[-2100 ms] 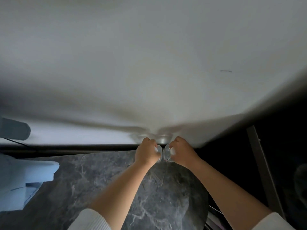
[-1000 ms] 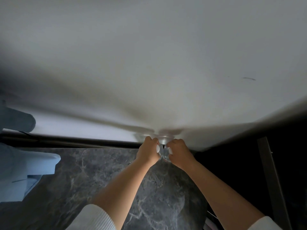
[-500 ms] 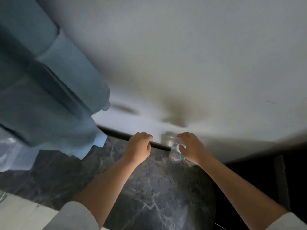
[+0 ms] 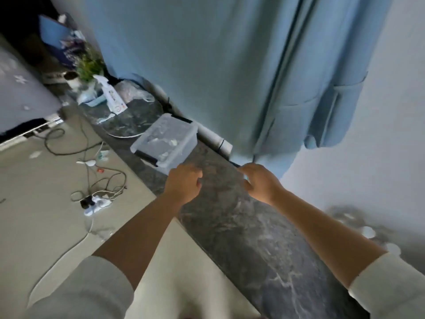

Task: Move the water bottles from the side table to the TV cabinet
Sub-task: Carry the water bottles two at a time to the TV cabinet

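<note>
Dark marble top [image 4: 241, 226] under me: my left hand [image 4: 184, 184] loosely curled, empty; my right [image 4: 259, 183] relaxed, empty beside the curtain [image 4: 207, 65].

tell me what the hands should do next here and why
Probably draw both hands back and turn to look for the side table, which is out of view. The left hand and right hand hover loosely curled over the dark marble top, holding nothing. Blurred clear shapes with white caps, likely bottles, stand by the wall at the right.
</note>
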Demonstrator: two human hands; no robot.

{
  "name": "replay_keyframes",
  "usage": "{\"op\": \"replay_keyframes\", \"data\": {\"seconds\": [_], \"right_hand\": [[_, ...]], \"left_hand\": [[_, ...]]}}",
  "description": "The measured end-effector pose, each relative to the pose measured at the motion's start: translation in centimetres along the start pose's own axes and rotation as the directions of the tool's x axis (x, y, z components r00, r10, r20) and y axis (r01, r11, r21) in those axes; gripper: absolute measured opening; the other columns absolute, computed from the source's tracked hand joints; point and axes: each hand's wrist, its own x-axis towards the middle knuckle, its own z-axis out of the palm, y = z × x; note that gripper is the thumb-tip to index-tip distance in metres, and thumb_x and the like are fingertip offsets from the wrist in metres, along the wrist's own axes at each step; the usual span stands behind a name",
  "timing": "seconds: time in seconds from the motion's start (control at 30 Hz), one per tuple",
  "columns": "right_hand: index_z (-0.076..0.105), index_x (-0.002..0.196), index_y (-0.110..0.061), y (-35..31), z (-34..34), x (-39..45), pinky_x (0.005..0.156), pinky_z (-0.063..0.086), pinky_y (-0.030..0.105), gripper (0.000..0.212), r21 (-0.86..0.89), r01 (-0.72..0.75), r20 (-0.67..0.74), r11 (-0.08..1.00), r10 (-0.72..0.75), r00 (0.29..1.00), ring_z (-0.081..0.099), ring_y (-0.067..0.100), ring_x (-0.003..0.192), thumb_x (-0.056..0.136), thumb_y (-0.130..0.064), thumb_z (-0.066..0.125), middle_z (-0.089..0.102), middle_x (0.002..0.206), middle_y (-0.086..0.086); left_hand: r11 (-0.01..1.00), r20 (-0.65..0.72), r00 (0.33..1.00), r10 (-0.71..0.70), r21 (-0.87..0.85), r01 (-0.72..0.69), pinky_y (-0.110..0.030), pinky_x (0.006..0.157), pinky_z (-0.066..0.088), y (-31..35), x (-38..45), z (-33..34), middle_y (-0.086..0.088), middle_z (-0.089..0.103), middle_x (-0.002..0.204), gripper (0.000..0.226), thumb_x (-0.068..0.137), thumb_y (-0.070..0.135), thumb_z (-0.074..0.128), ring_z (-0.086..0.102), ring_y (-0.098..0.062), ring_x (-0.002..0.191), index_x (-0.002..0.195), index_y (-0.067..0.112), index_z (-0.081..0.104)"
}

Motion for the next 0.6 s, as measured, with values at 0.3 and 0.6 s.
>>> {"op": "replay_keyframes", "data": {"seconds": [0.3, 0.6], "right_hand": [[0.049, 0.132, -0.007, -26.8, 2.0, 8.6, 0.103, 0.040, 0.033, 0.037, -0.025, 0.259, 0.047, 0.966, -0.258, 0.965, 0.052, 0.029, 0.122, 0.096, -0.013, 0.043, 0.054, 0.135, 0.014], [0.053, 0.127, -0.005, -50.5, 5.4, 16.5, 0.097, 0.044, 0.037, 0.036, -0.020, 0.607, 0.111, 0.795, -0.601, 0.791, 0.057, 0.030, 0.113, 0.092, -0.010, 0.047, 0.056, 0.129, 0.016]], "left_hand": [[0.913, -0.058, 0.923, -0.379, 0.136, 0.384, -0.038, 0.098, 0.043, -23.7, -13.6, -8.0, -0.007, 0.053, 0.130, 0.034, 0.093, 0.020, 0.043, 0.048, -0.027, 0.122, 0.123, 0.015, 0.057], [0.642, -0.024, 0.649, -0.760, 0.121, 0.757, -0.038, 0.099, 0.039, -42.4, -24.9, -11.5, -0.008, 0.050, 0.129, 0.036, 0.093, 0.023, 0.042, 0.044, -0.027, 0.122, 0.127, 0.016, 0.054]]}}
